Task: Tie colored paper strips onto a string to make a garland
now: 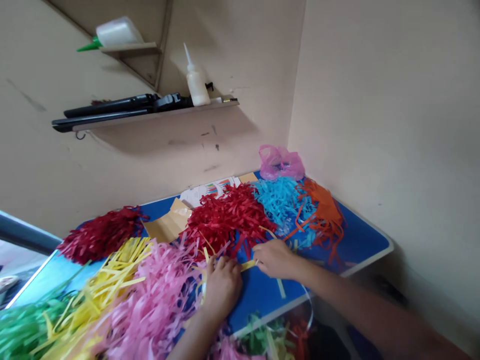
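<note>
A yellow strip [248,265] runs left to right between the left hand [222,285], grip unclear, and the right hand [276,258], pinched onto it.

Up at the upper left, there's a small brown-edged wall ledge [131,49], and just below it a long, narrow shelf board [176,115] throws a soft shadow down the scuffed beige left wall [37,170]. The plain beige right wall [386,110] meets it upper centre, dimming rightward! And below, a blue-topped table with a pale rim [365,245], gleaming brightest at lower left.
</note>
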Available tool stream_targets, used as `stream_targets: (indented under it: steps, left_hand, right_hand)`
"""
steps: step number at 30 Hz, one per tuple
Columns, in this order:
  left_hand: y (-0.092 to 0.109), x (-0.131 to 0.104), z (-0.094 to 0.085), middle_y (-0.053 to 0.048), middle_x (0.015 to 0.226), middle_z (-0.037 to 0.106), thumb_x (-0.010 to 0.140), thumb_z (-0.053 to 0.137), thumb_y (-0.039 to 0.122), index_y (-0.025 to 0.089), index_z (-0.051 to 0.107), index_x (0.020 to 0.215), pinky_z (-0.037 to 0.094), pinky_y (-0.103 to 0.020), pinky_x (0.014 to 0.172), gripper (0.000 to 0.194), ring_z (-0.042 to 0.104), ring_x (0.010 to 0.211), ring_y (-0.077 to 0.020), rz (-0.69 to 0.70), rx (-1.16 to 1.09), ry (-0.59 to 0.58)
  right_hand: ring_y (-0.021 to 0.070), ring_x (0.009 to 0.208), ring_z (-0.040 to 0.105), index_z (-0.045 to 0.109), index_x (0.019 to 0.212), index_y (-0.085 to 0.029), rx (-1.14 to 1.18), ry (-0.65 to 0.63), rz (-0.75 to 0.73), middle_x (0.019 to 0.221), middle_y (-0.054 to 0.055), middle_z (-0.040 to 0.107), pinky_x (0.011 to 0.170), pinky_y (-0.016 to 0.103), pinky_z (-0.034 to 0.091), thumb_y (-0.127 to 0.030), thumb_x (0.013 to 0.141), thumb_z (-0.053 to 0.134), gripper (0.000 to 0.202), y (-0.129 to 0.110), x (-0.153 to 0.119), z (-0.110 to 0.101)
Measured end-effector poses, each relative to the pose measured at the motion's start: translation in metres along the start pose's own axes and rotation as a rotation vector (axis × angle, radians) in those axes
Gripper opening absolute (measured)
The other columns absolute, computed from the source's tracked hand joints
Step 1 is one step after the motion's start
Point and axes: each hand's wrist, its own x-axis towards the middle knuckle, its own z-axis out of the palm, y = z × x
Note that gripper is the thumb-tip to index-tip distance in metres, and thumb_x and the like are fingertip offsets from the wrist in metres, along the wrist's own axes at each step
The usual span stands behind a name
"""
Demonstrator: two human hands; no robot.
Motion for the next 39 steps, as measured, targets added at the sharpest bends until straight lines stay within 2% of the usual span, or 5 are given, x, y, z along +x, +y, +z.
stream_targets:
  steps: [4, 12, 23, 30, 39]
  left_hand:
    - [-0.002, -0.007, 0.000, -0.003, 0.086, 0.073, 0.090, 0.055, 0.016, 0.023, 0.070, 0.084, 0.030, -0.052, 0.100, 0.017, 0.061, 0.091, -0.0247, 0.005, 0.020, 0.012]
    - [-0.028, -0.030, 0.003, 0.000, 0.087, 0.074, 0.094, 0.054, 0.031, 0.029, 0.073, 0.084, 0.033, -0.046, 0.093, 0.021, 0.065, 0.087, -0.0219, -0.098, -0.152, 0.028]
    - [-0.026, -0.008, -0.001, -0.003, 0.077, 0.072, 0.092, 0.055, 0.031, 0.022, 0.068, 0.072, 0.036, -0.046, 0.088, 0.026, 0.065, 0.082, -0.0244, -0.167, -0.021, -0.163]
    - [-0.025, -0.009, -0.004, -0.001, 0.095, 0.073, 0.089, 0.058, 0.015, 0.032, 0.070, 0.098, 0.035, -0.046, 0.091, 0.023, 0.062, 0.092, -0.0238, 0.073, -0.025, -0.077]
    - [-0.011, -0.007, -0.001, 0.000, 0.086, 0.072, 0.092, 0.055, 0.018, 0.024, 0.068, 0.086, 0.034, -0.048, 0.095, 0.016, 0.061, 0.085, -0.0227, 0.105, 0.039, 0.049]
  right_hand:
    - [0.0219, 0.083, 0.065, 0.069, 0.097, -0.015, 0.016, 0.017, -0.039, 0.095, 0.010, 0.070, 0.065, 0.028, 0.043, -0.023, 0.089, 0.055, 0.018, -0.007, -0.006, 0.006]
    - [0.0142, 0.081, 0.066, 0.075, 0.093, -0.027, 0.186, 0.085, 0.120, 0.099, -0.002, 0.072, 0.065, 0.024, 0.040, -0.032, 0.093, 0.057, 0.019, 0.032, -0.023, 0.024]
    - [0.0160, 0.078, 0.068, 0.073, 0.075, -0.023, 0.231, 0.055, 0.245, 0.093, -0.001, 0.073, 0.061, 0.023, 0.041, -0.024, 0.078, 0.062, 0.011, 0.026, -0.004, 0.013]
    - [0.0181, 0.078, 0.064, 0.072, 0.097, -0.025, 0.095, 0.045, -0.028, 0.102, 0.002, 0.069, 0.065, 0.027, 0.042, -0.026, 0.086, 0.059, 0.017, 0.013, -0.004, 0.008]
    - [0.0176, 0.076, 0.060, 0.069, 0.087, -0.019, -0.039, 0.092, -0.213, 0.087, 0.005, 0.068, 0.060, 0.027, 0.039, -0.024, 0.093, 0.052, 0.018, 0.010, 0.003, 0.015]
